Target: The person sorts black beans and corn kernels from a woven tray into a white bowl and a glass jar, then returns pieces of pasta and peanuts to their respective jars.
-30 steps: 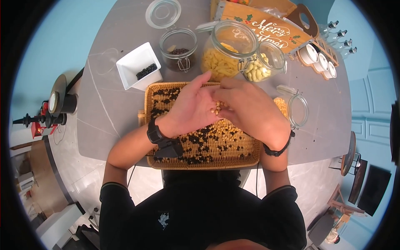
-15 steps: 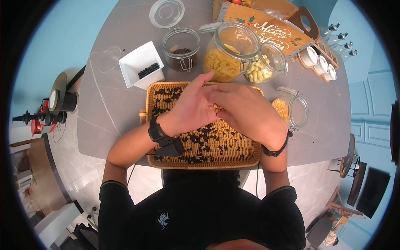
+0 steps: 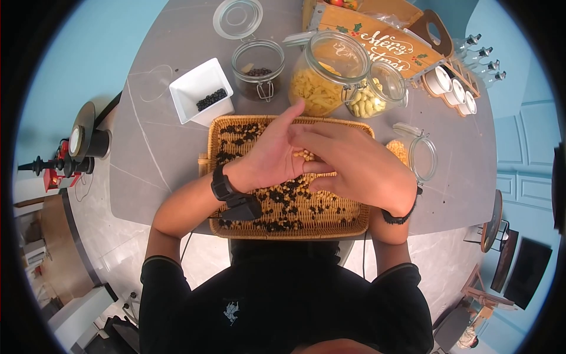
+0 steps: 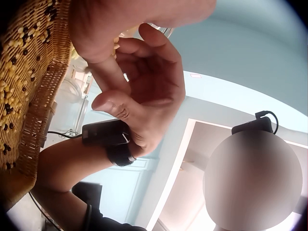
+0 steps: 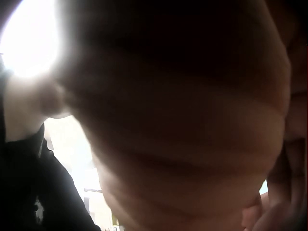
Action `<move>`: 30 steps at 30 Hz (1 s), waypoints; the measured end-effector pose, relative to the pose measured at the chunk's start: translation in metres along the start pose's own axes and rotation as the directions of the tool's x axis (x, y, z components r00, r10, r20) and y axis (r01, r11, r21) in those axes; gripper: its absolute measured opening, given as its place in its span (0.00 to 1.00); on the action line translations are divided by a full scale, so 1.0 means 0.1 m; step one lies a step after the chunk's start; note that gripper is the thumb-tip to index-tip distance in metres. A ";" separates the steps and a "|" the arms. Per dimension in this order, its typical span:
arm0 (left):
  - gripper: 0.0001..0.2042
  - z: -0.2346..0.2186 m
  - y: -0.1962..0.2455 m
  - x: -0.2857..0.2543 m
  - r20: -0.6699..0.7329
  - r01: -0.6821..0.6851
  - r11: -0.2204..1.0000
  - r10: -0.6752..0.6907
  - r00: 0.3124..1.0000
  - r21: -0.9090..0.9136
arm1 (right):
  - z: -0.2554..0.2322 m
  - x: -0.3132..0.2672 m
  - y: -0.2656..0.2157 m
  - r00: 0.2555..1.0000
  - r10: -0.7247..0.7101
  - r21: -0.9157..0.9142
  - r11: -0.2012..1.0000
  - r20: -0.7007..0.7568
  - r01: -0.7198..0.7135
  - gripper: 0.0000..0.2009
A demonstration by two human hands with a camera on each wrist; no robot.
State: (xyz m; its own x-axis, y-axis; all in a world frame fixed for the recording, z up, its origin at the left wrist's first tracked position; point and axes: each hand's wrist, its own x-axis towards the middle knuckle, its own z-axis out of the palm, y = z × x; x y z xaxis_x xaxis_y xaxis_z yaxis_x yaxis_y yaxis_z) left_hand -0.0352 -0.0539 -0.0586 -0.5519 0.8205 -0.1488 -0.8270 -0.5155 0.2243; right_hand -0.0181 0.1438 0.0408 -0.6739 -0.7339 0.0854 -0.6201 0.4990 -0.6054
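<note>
My left hand (image 3: 265, 153) is turned palm up over a rectangular wicker basket (image 3: 289, 235), thumb extended, carrying a small heap of yellow beans (image 3: 303, 156) on its fingers. My right hand (image 3: 365, 162) reaches across from the right, its fingers over the left hand's fingers. In the left wrist view the right hand (image 4: 151, 89) has bent fingers with the thumb standing apart from them. Black beans (image 3: 283, 193) and yellow beans lie scattered in the basket below. A blurred, dark close-up of a hand (image 5: 192, 134) fills most of the right wrist view.
Behind the basket stand a white square bowl (image 3: 191, 85) with black beans, a glass jar (image 3: 257, 71) of dark beans, a big pasta jar (image 3: 321, 88) and a jar (image 3: 377, 94) of pale pieces. An open jar (image 3: 421, 156) with yellow kernels lies on the right.
The right hand's thumb and fingers have spread apart over the left palm, and the hand has shifted slightly right and down. The left hand stays palm up with the yellow beans.
</note>
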 end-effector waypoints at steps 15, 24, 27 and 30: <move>0.22 -0.05 -0.05 0.01 -0.074 -0.098 0.983 0.110 0.991 0.152 | -0.12 -0.11 -0.18 0.999 0.031 -0.131 0.991 -0.032 -0.035 0.25; 0.17 0.03 -0.08 0.01 -0.042 -0.166 0.927 0.190 0.981 0.335 | -0.14 -0.11 -0.21 0.996 0.078 -0.166 0.982 -0.048 -0.085 0.24; 0.17 0.02 -0.09 0.02 -0.033 -0.172 0.921 0.195 0.980 0.349 | -0.16 -0.13 -0.24 0.995 0.090 -0.159 0.983 -0.043 -0.096 0.25; 0.18 0.04 -0.08 0.03 -0.021 -0.169 0.925 0.187 0.982 0.340 | -0.16 -0.14 -0.25 0.995 0.095 -0.155 0.983 -0.043 -0.101 0.26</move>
State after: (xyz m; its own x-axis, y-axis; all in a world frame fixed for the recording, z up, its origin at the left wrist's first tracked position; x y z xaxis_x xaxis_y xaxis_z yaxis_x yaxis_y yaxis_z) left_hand -0.0294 -0.0464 -0.0572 -0.6991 0.7041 -0.1242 -0.6353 -0.5320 0.5598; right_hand 0.0004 0.1488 0.0672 -0.7464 -0.6627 0.0611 -0.6037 0.6356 -0.4813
